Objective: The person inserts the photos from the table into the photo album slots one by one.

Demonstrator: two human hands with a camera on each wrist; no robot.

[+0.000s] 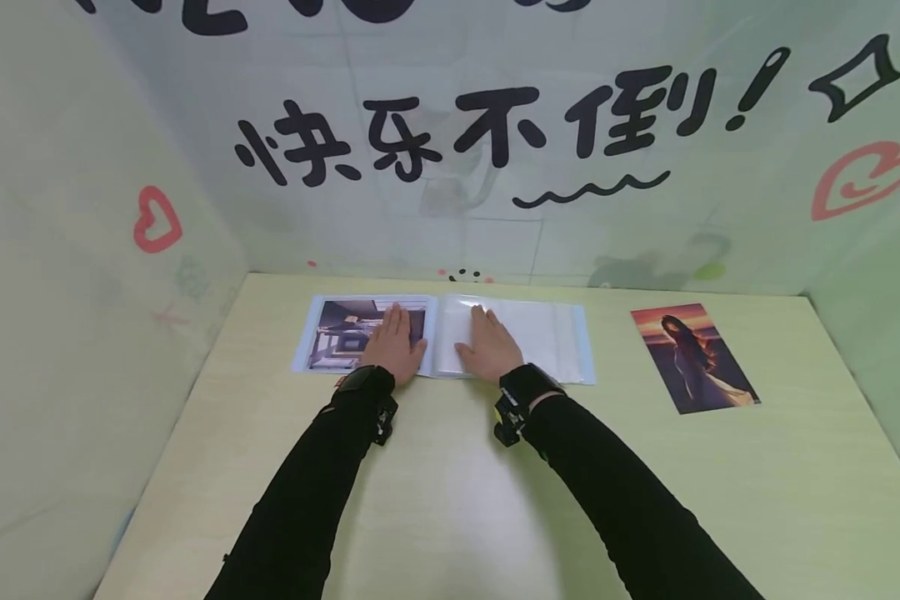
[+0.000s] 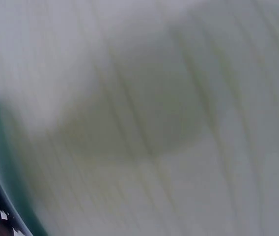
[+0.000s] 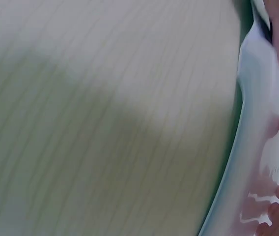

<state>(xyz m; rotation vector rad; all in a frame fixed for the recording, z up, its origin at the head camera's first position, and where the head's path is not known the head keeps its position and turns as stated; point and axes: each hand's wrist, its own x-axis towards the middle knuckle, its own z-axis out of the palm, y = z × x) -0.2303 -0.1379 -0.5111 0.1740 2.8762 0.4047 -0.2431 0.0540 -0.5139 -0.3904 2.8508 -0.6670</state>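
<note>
A photo album (image 1: 570, 342) with pale blue edges lies spread on the table. Under its left sleeve shows a picture of a room interior (image 1: 337, 337); the right page is white beneath a clear sleeve. My left hand (image 1: 393, 346) rests flat on the left page near the fold, covering part of that picture. Flat on the right page lies my right hand (image 1: 490, 346), fingers straight and thumb out to the side. In the right wrist view, fingertips touch the glossy album page (image 3: 262, 162). The left wrist view is mostly blurred tabletop.
To the right of the album, a loose photo (image 1: 693, 358) of a person in a long dress at sunset lies on the pale wooden table (image 1: 450, 500). A printed cloth (image 1: 420, 225) with black characters hangs behind the table, and pale cloth walls flank both sides.
</note>
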